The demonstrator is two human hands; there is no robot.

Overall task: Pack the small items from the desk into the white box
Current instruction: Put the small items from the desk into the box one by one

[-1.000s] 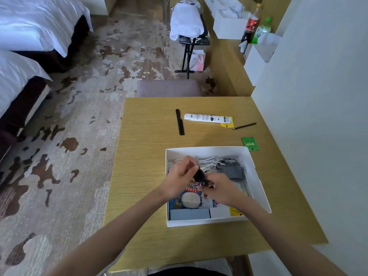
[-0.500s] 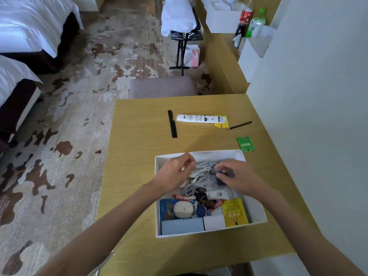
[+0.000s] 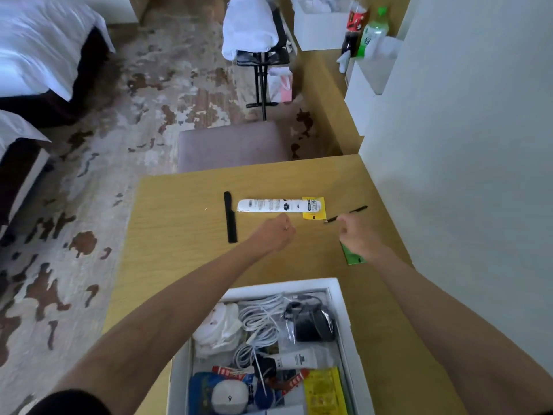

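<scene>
The white box (image 3: 338,298) sits at the desk's near edge, filled with white cables, a black pouch, a white tube, a yellow packet and other small items. Both my arms reach past it. My left hand (image 3: 275,232) hovers with curled fingers just short of the long white and yellow packet (image 3: 278,205), holding nothing. My right hand (image 3: 356,233) is also curled, right beside the thin black stick (image 3: 348,213), with no visible grip on it. A black comb (image 3: 230,217) lies left of the packet. A green sachet (image 3: 353,257) shows partly under my right wrist.
The wooden desk (image 3: 179,235) meets a white wall (image 3: 463,175) on the right. A grey stool (image 3: 233,143) stands at its far edge. Beyond are patterned carpet, a folding stand with white towels (image 3: 248,28), bottles (image 3: 371,28) and beds at the left.
Both hands have left the inside of the box and stretched forward to the far items on the desk. The view has tilted, so the box now sits low in the frame.
</scene>
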